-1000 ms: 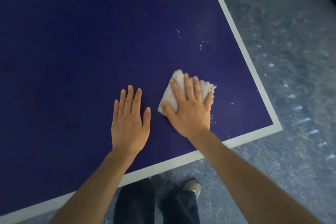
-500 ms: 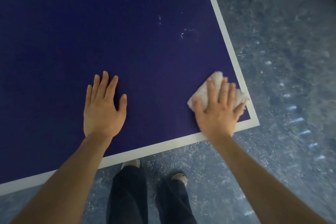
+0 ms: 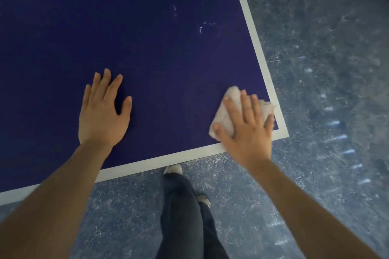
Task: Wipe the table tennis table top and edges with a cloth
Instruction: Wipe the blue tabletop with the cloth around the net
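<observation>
Head view, near to far. Your dark trouser legs [image 3: 185,216] and pale shoes [image 3: 173,169] stand on the blue-grey floor [image 3: 315,195], between your forearms. Left hand [image 3: 103,111]: fingers spread, flat on the dark blue desk [image 3: 105,17]. Right hand [image 3: 246,128]: fingers straight, pressing the white cloth [image 3: 229,109] onto the desk's corner, touching its white edge line [image 3: 250,25]. White specks [image 3: 201,29] lie beyond that hand.

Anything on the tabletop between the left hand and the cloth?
No. In the head view, only bare blue tabletop lies between the flat left hand and the cloth under the right hand. The white smudges sit farther in.
</observation>
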